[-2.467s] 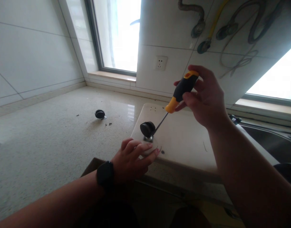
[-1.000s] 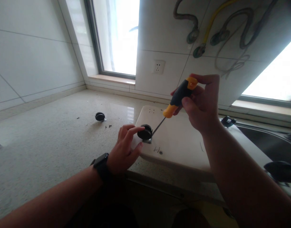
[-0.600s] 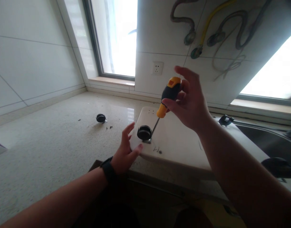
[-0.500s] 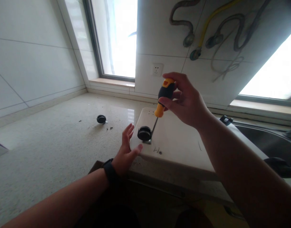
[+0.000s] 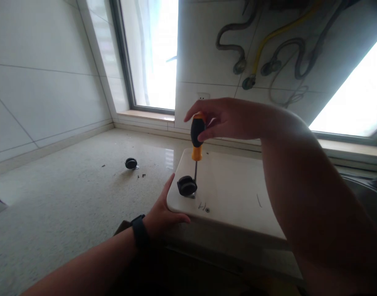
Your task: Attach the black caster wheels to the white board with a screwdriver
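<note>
My right hand (image 5: 221,119) is closed around the yellow-and-black handle of a screwdriver (image 5: 197,135), which stands nearly upright. Its shaft runs down beside a black caster wheel (image 5: 187,186), whose metal plate lies on a white panel (image 5: 234,193); the tip is hidden behind the wheel. My left hand (image 5: 166,211) grips the panel's near left corner, thumb along the front edge and fingers along the left side. A second caster (image 5: 131,163) lies loose on the countertop, with several small dark screws (image 5: 143,175) close by.
The speckled countertop (image 5: 68,205) stretches left to the tiled wall. Behind are a window (image 5: 151,57), a wall socket (image 5: 203,96) partly covered by my right hand, and hoses with valves (image 5: 248,82). A sink edge (image 5: 361,185) shows at the right.
My right hand has swung left and its wrist has turned, bringing the screwdriver from a slant to nearly upright. My left hand has shifted down around the panel's corner. The view has tilted slightly upward.
</note>
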The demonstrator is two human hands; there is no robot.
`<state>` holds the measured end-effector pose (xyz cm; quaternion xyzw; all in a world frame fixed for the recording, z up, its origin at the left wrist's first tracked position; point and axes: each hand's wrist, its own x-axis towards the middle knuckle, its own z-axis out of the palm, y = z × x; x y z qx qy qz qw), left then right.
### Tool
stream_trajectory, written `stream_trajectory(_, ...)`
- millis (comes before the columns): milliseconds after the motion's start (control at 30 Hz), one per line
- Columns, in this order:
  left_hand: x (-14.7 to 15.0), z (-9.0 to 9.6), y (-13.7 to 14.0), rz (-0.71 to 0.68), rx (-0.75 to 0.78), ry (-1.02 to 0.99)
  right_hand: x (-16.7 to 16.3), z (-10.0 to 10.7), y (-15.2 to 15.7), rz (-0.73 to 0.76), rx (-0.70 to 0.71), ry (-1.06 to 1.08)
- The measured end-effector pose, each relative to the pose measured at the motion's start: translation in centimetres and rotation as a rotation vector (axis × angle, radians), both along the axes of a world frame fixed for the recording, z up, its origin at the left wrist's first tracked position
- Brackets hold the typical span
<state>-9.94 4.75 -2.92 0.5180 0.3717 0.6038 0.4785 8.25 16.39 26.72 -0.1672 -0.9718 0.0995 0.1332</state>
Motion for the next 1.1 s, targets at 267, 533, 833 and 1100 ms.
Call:
stream_trajectory(267,-0.1,0.5,0.1,-0.068,-0.047,-0.059,-0.8,0.1,-0.2,-0.195,0.227,-0.090)
stream_trajectory(533,-0.3,-0.2,0.1,-0.064,-0.061,-0.052,1.4,0.6,0.9,-0.064,0.073,-0.088)
stream_trajectory(833,-0.3,-0.2,0.1,-0.049,-0.063,-0.029,1.4,0.3,-0.5,-0.164,0.065,-0.083)
stream_trajectory(1100,-0.1,0.1,0.1,-0.056,-0.047,-0.028,1.1,-0.3,1.1,0.054,0.012,-0.032)
